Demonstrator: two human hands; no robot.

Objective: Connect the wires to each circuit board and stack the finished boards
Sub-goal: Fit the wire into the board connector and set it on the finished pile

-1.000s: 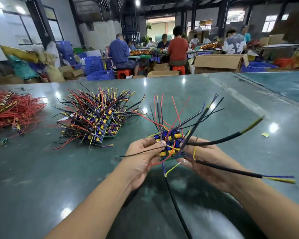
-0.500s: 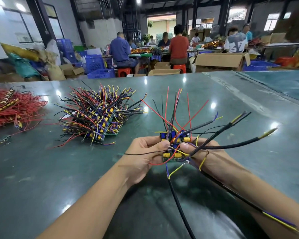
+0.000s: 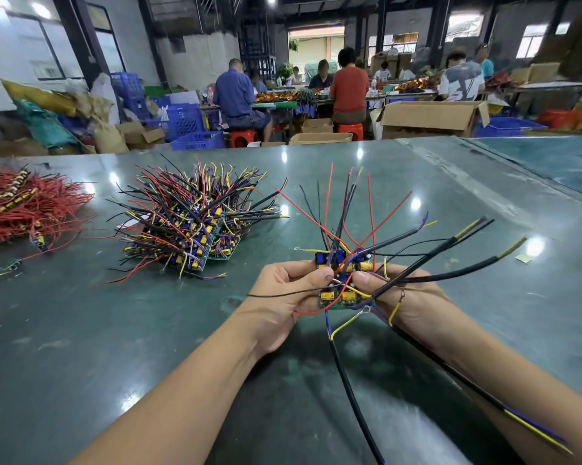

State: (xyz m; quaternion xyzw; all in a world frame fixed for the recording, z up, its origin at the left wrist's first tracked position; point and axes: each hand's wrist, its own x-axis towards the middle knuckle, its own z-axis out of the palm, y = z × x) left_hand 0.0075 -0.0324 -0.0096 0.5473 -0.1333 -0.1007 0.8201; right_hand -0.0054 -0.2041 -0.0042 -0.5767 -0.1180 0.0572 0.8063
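A small green circuit board [image 3: 341, 293] with yellow and blue parts is held above the table between both hands. My left hand [image 3: 284, 293] grips its left edge, thumb on top pinching a wire end. My right hand [image 3: 407, 297] grips the right edge, thumb pressed on the board. Red, black, yellow and purple wires [image 3: 346, 213] fan up and outward from it; thick black cables [image 3: 450, 263] stick out to the right and one hangs down [image 3: 353, 397]. A stack of wired boards [image 3: 195, 223] lies on the table to the left.
A heap of red wires [image 3: 18, 209] lies at the far left of the dark green table [image 3: 115, 330]. A small yellow scrap [image 3: 524, 258] sits at the right. Beyond the table edge are cardboard boxes [image 3: 430, 119], blue crates [image 3: 185, 124] and seated people.
The board has tipped more upright and its red wires now point up. The thick black cables have swung from low right to higher right. Both hands have stayed on the board.
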